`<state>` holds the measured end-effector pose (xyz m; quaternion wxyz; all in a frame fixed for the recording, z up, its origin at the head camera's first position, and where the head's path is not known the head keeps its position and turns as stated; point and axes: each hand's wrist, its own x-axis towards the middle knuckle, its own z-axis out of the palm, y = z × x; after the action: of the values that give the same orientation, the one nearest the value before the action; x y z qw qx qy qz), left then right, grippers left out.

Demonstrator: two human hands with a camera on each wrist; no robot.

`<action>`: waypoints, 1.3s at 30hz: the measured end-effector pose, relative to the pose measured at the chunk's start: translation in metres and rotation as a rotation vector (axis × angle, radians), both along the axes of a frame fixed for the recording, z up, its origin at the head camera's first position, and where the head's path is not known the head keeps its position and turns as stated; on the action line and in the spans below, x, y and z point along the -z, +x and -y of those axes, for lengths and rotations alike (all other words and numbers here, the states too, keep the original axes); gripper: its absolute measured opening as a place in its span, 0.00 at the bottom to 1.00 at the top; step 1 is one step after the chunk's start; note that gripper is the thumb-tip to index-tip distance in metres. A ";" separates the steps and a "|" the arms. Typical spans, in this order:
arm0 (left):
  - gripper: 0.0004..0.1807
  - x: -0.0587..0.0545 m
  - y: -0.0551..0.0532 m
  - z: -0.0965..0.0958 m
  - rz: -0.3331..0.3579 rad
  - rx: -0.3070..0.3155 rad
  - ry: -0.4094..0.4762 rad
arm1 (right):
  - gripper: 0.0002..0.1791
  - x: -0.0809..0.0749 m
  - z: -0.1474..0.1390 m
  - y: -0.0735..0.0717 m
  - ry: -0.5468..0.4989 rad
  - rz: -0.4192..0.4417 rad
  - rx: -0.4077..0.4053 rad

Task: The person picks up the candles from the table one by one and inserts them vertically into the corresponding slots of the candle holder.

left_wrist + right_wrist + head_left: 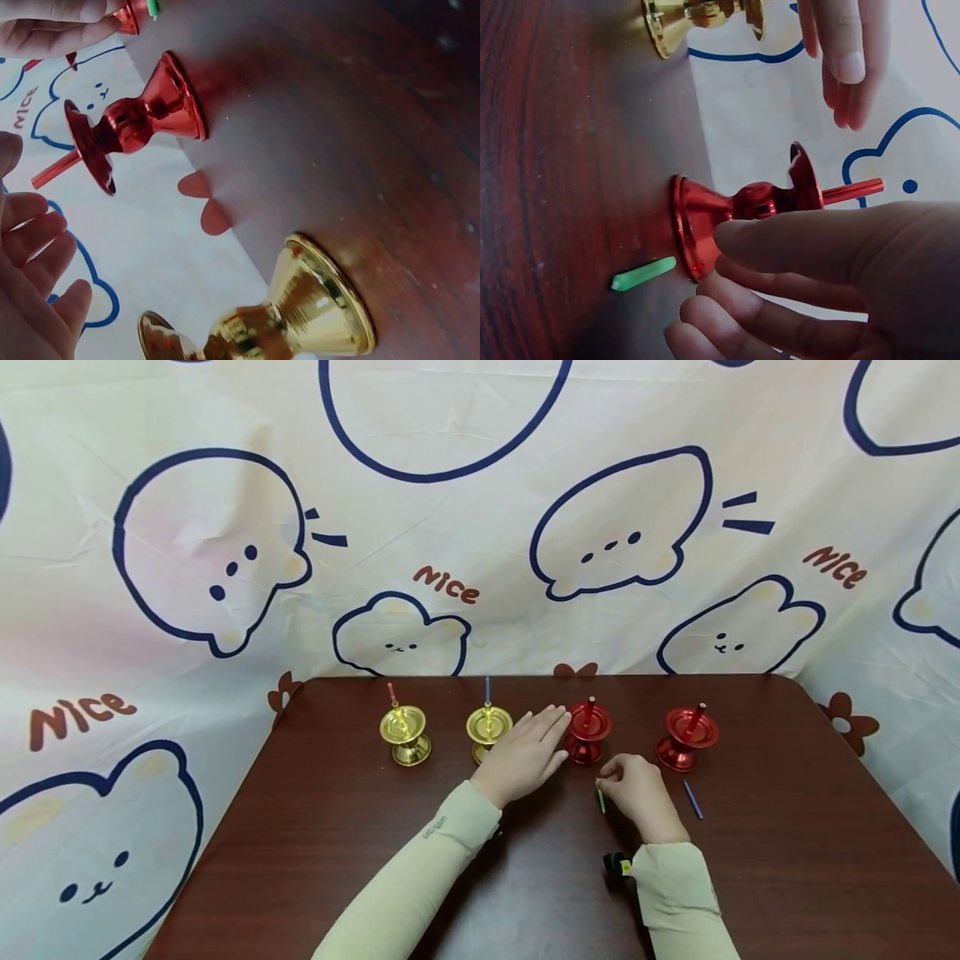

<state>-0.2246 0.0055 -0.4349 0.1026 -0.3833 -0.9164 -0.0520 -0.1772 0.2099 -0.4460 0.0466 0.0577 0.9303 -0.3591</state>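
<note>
My left hand [522,757] has its fingers extended over the table, between the gold candle holder with a blue candle [487,692] and the nearer red candle holder [587,727]. It holds nothing. My right hand [636,793] is bent down, fingers loosely curled, just above a short green candle [601,800]. In the right wrist view a gap shows between the fingertips and the green candle [643,274], which lies by the foot of the red candle holder [705,229]. Both red holders carry an upright tube with no candle showing in it.
Another gold candle holder [405,739] with a pink-red candle [392,693] stands at the left. A second red candle holder [684,742] is at the right, with a blue candle [693,800] lying in front. A printed cloth [495,527] hangs behind the brown table [315,827].
</note>
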 end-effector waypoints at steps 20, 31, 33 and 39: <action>0.33 0.008 -0.005 -0.017 0.069 -0.051 -0.148 | 0.10 0.015 0.007 -0.002 0.021 0.043 0.082; 0.33 0.013 -0.006 -0.019 0.071 -0.040 -0.134 | 0.09 0.019 0.009 -0.002 0.027 0.036 0.112; 0.33 0.013 -0.007 -0.019 0.065 -0.045 -0.145 | 0.09 0.020 0.009 -0.002 0.032 0.031 0.112; 0.33 0.014 -0.007 -0.018 0.057 -0.047 -0.153 | 0.09 0.019 0.008 -0.002 0.031 0.031 0.112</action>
<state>-0.2316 0.0237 -0.4485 0.0480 -0.3666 -0.9291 0.0094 -0.1792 0.2018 -0.4651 0.0399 0.1161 0.9302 -0.3459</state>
